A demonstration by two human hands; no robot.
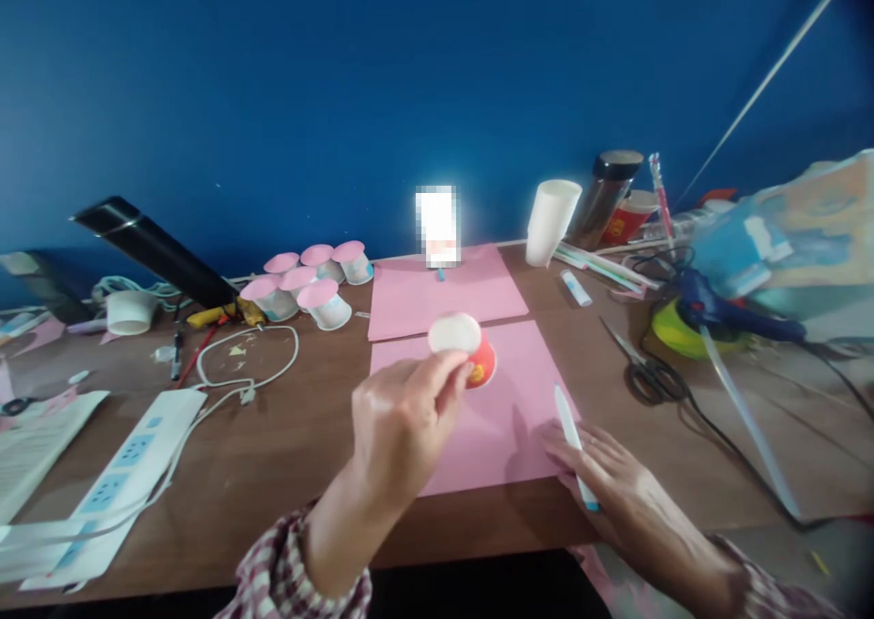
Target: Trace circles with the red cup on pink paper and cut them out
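Observation:
My left hand (402, 410) pinches a small red paper cup (482, 364) above the pink paper. A white round end (454, 335) of the cup faces up toward me, and my fingers hide part of its side. Lower right, my right hand (614, 482) holds a white pen (568, 419) with a blue end, its tip pointing away from me. The fingers of that hand rest on the right edge of the near pink sheet (492, 428). Behind it lies another pink sheet (437, 300).
Several cups with pink round tops (320, 293) stand back left. A power strip (116, 482) and cables lie at left. To the right are scissors (648, 373), a glue gun (724, 305) with its cord, and a white cup stack (552, 223). A blue wall bounds the back.

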